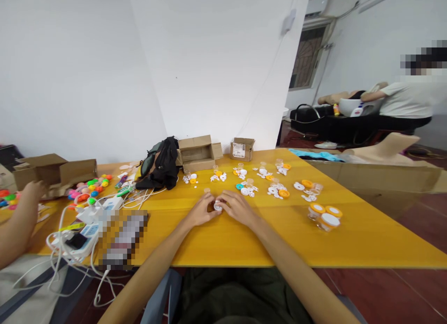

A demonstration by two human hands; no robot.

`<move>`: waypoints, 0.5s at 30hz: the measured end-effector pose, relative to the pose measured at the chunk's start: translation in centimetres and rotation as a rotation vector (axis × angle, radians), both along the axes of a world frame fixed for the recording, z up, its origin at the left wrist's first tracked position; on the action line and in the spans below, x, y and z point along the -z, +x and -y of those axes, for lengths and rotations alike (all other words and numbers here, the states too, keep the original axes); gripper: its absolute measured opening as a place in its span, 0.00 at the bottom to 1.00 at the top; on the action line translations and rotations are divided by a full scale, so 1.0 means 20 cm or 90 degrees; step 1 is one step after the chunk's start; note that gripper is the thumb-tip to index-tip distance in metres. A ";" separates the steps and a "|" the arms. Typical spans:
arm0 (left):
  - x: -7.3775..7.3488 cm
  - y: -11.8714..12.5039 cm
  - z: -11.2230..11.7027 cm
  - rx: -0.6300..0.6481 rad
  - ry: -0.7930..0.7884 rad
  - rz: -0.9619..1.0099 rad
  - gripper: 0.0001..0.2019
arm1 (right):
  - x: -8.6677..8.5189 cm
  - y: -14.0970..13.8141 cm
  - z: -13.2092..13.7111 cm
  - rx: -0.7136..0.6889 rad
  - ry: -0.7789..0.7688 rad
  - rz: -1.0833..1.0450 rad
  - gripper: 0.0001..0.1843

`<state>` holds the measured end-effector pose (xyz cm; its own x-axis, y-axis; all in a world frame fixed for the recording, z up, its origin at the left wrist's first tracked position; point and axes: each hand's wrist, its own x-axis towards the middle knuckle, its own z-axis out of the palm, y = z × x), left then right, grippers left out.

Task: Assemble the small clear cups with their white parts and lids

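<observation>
Close together over the middle of the table, my left hand and my right hand both have their fingers closed on a small white round piece. It looks like a disc or lid part; its details are too small to tell. Just behind my left hand a clear cup partly shows. Beyond my hands lie several small groups of parts: white discs, orange rings, a teal ring and clear cups. To the right stand three clear jars with orange-rimmed white lids.
Open cardboard boxes and a black bag stand at the back. Left are a power strip, tangled cables, a phone and colourful balls. A co-worker's arm reaches in at far left; another person sits far right.
</observation>
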<state>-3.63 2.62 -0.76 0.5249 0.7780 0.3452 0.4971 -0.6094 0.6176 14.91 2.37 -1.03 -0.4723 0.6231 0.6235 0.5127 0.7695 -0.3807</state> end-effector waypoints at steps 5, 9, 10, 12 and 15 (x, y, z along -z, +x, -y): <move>0.00 0.00 0.00 -0.002 -0.001 -0.011 0.07 | 0.00 0.00 0.00 0.013 0.009 0.008 0.09; -0.01 0.00 0.00 -0.002 0.003 -0.017 0.07 | 0.00 0.00 0.01 0.019 0.010 0.017 0.09; -0.01 0.00 0.00 -0.002 0.004 -0.018 0.07 | 0.00 -0.01 0.01 0.021 0.010 0.020 0.08; -0.01 0.00 0.00 -0.004 0.006 -0.017 0.07 | 0.00 -0.01 0.01 0.027 0.006 0.023 0.08; 0.00 0.00 0.00 -0.011 0.003 -0.013 0.07 | -0.01 -0.01 0.01 0.028 -0.009 0.017 0.08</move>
